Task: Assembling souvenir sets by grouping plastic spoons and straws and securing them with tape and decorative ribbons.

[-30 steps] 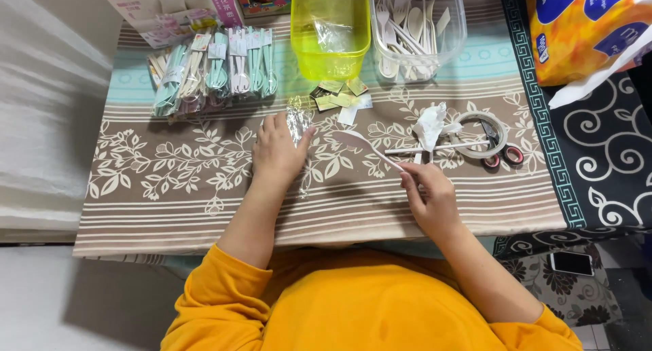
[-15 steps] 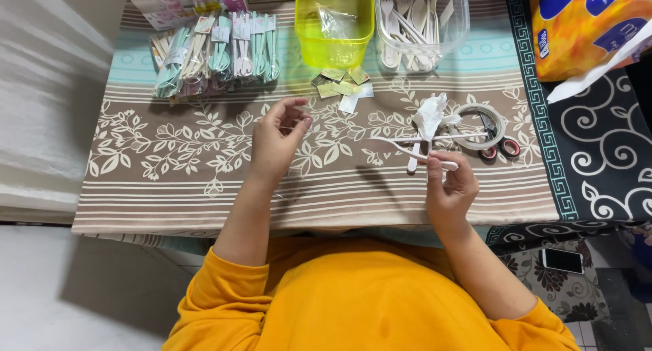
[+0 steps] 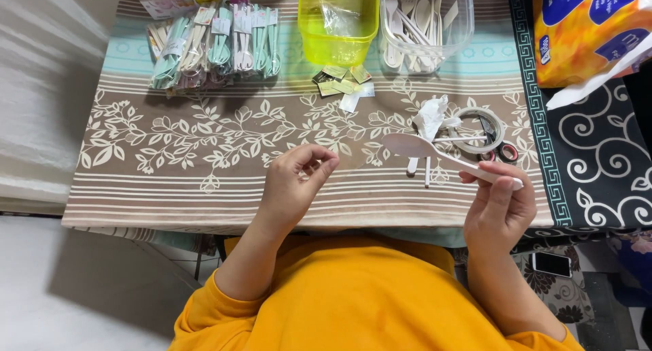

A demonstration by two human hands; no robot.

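My right hand (image 3: 499, 205) grips the handle of a white plastic spoon (image 3: 424, 151), whose bowl points left above the patterned tablecloth (image 3: 204, 140). My left hand (image 3: 299, 181) hovers over the near middle of the table with fingertips pinched together; anything between them is too small to see. A roll of clear tape (image 3: 483, 129), crumpled white paper (image 3: 431, 117) and two more white utensils (image 3: 420, 166) lie just beyond the spoon. Small gold and white labels (image 3: 343, 86) lie in the middle of the table.
A yellow-green tub (image 3: 337, 22) and a clear tub of white cutlery (image 3: 424, 22) stand at the back. Packed cutlery bundles (image 3: 214, 45) lie back left. An orange and blue package (image 3: 591, 32) sits at the right. A phone (image 3: 551, 263) lies on the floor.
My right hand has lifted the white spoon off the table and drawn it toward me. My left hand pulled back from the middle of the cloth and pinched its fingers.
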